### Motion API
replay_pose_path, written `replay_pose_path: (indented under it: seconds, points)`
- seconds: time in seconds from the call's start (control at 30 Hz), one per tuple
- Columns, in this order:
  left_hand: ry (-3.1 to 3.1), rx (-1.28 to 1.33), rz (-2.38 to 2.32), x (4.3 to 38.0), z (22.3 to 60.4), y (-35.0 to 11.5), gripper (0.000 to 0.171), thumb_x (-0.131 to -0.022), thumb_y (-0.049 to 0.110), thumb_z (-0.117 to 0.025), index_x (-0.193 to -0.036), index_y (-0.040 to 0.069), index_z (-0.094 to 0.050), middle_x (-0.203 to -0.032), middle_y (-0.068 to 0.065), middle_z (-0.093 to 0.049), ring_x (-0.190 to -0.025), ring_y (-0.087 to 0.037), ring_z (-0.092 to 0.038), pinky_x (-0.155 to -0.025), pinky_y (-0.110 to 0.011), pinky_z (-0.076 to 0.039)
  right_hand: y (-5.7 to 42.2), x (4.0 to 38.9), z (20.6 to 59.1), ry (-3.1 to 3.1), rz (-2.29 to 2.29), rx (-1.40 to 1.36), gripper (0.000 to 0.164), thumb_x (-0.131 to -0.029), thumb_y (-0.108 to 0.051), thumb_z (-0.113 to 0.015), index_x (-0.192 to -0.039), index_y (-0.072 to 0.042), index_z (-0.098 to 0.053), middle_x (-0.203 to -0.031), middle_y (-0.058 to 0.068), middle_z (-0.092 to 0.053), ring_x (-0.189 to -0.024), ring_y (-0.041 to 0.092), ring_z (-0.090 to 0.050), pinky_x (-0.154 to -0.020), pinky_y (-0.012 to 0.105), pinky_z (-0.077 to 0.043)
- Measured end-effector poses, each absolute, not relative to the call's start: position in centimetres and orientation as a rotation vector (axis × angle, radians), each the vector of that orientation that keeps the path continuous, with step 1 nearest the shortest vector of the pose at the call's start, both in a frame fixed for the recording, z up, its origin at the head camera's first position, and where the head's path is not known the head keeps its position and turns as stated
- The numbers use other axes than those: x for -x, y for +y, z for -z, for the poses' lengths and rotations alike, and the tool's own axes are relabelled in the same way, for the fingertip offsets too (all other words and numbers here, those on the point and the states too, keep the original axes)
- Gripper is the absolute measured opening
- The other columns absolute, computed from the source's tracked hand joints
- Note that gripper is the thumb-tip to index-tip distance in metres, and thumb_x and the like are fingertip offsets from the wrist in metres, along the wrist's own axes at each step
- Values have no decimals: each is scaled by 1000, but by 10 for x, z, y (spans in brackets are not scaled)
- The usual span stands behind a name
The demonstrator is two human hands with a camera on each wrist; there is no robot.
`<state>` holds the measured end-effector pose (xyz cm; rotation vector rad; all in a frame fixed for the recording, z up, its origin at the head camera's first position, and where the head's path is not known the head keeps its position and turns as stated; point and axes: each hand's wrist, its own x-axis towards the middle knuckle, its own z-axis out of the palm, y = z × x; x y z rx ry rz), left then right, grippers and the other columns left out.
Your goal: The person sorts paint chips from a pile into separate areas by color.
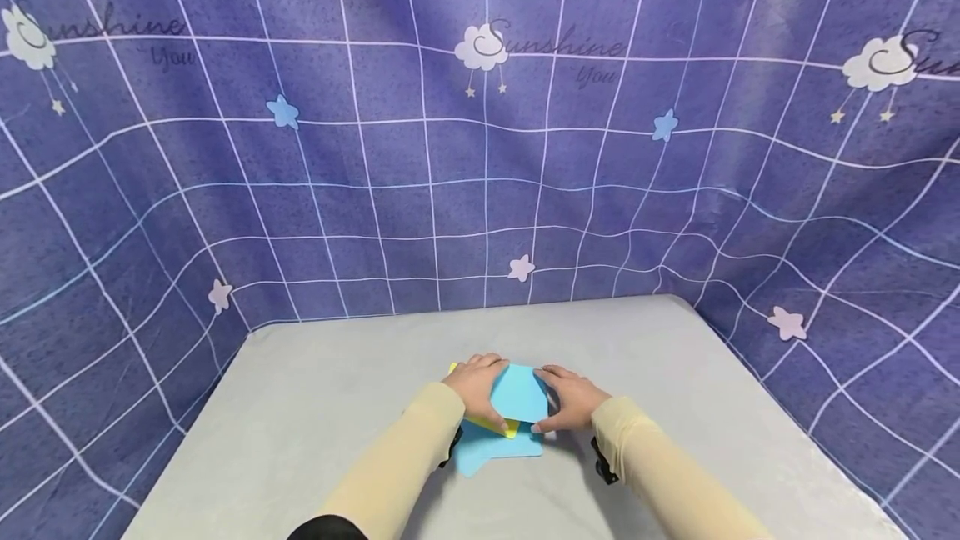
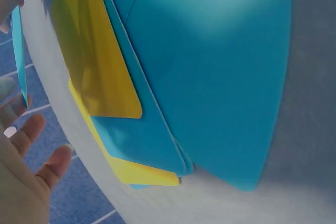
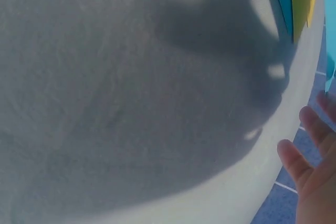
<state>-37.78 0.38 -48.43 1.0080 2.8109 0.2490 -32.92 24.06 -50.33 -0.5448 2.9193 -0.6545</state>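
Note:
Between my two hands is a light-blue sheet (image 1: 520,392), raised over a pile of other flat sheets. My left hand (image 1: 480,388) grips its left edge, thumb at the near corner and fingers at the far one. On the opposite edge, my right hand (image 1: 573,401) holds it with the thumb low and fingers high. Edge-on, the raised sheet (image 2: 20,56) shows as a thin strip in the left wrist view. Beneath lie overlapping yellow sheets (image 2: 100,51) and blue sheets (image 2: 226,77) with rounded corners. The right wrist view catches the pile's edge (image 3: 299,3) at upper right.
The pile rests on a pale grey tabletop (image 1: 337,407). A purple-blue curtain (image 1: 375,148) with a white grid, stars and clouds encloses the back and both sides. A black band (image 1: 604,463) hangs under the right wrist. A dark round shape (image 1: 327,528) sits at the bottom edge.

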Motion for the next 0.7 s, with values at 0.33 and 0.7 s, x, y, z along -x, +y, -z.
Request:
replay_pose_path:
  seconds: [0.33, 0.7]
  points:
    - [2815, -1034, -159, 384, 490, 21, 114, -67, 62, -89, -158, 13, -42, -157, -5, -43, -142, -25, -40, -115, -49, -37, 254, 327, 498, 2939, 577, 544, 101, -78, -54, -87, -154, -3, -45, -156, 19, -43, -137, 42, -47, -108, 60, -42]
    - [2824, -1075, -117, 384, 489, 38, 107, -71, 62, -87, -156, 12, -46, -154, -6, -46, -139, -24, -43, -113, -48, -39, 271, 325, 498, 2951, 525, 529, 100, -78, -55, -85, -154, -3, -45, -157, 18, -43, -139, 40, -46, -109, 63, -39]
